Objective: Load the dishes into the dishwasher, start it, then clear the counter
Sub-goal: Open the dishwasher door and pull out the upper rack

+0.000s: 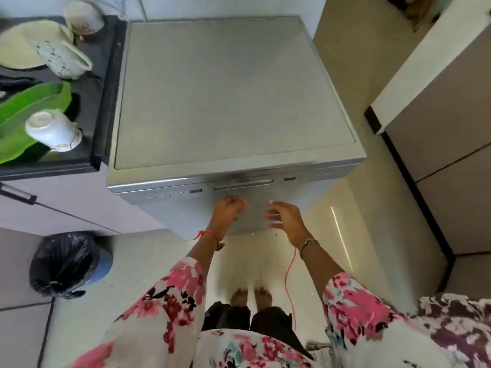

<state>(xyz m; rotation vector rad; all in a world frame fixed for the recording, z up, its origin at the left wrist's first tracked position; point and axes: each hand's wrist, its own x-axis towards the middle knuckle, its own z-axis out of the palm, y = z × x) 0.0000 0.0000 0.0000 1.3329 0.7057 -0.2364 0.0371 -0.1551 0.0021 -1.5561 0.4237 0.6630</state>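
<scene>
A silver freestanding dishwasher (233,96) stands in front of me with its door closed and its handle slot (243,184) just under the top edge. My left hand (228,211) and my right hand (283,216) hover in front of the door below the handle, fingers loosely curled, holding nothing. On the dark counter (106,83) to the left are a white plate (16,46), a speckled pitcher (59,55), a small bowl (85,18), a green leaf-shaped dish (29,104) and an upturned white cup (53,130).
A bin lined with a black bag (63,264) stands on the floor at the left. Beige cabinets (438,128) line the right side. A thin red cord (291,277) hangs by my right arm. My bare feet (251,296) stand on pale tiles.
</scene>
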